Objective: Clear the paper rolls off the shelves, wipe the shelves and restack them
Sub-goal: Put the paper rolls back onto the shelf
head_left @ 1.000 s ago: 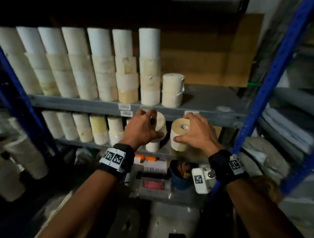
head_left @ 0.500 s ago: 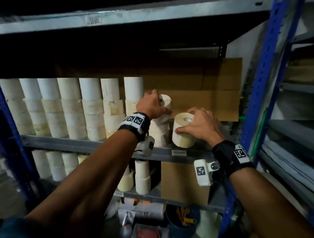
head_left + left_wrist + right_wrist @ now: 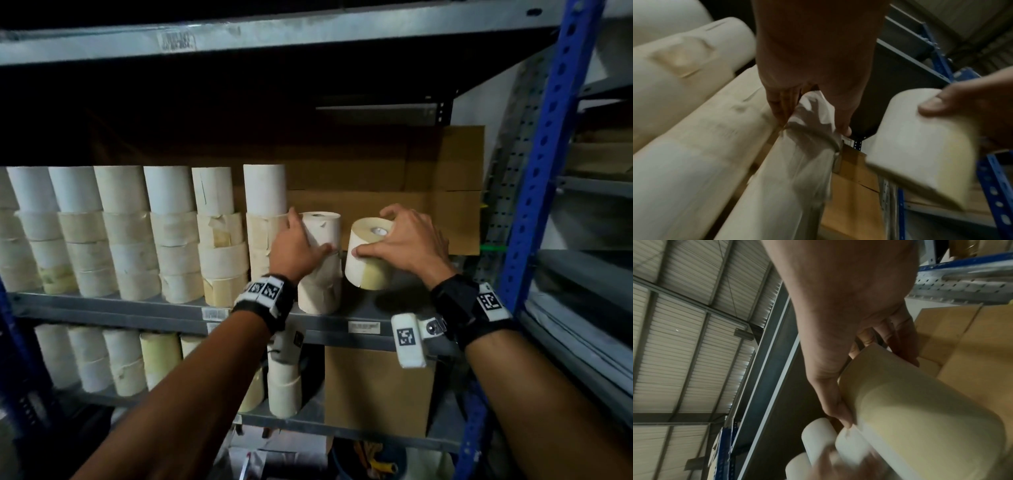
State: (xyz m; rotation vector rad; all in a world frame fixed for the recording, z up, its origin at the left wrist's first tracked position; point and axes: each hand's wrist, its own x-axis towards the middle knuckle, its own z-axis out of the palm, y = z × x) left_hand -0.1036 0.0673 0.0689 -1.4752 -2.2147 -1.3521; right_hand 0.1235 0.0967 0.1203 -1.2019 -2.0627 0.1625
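My left hand (image 3: pixel 303 245) grips a white paper roll (image 3: pixel 323 228) that sits on top of a short stack (image 3: pixel 318 291) on the grey middle shelf (image 3: pixel 376 308). My right hand (image 3: pixel 397 243) grips a cream roll (image 3: pixel 368 258), tilted just above the shelf to the right of that stack. The left wrist view shows my left hand (image 3: pixel 809 112) around the white roll (image 3: pixel 812 116) and the cream roll (image 3: pixel 920 152) at right. The right wrist view shows my right hand (image 3: pixel 865 369) wrapped round the cream roll (image 3: pixel 920 418). Tall stacks of rolls (image 3: pixel 137 233) fill the shelf's left part.
Flat brown cardboard (image 3: pixel 411 205) leans at the back of the shelf. The lower shelf holds more rolls (image 3: pixel 113 359) and a cardboard box (image 3: pixel 376 390). A blue upright post (image 3: pixel 534 192) stands at right, and a grey upper shelf (image 3: pixel 274 34) runs overhead.
Both hands rose from the lower shelf to the middle shelf, each carrying its roll. The left roll now sits on the short stack; the right roll has come down near the shelf.
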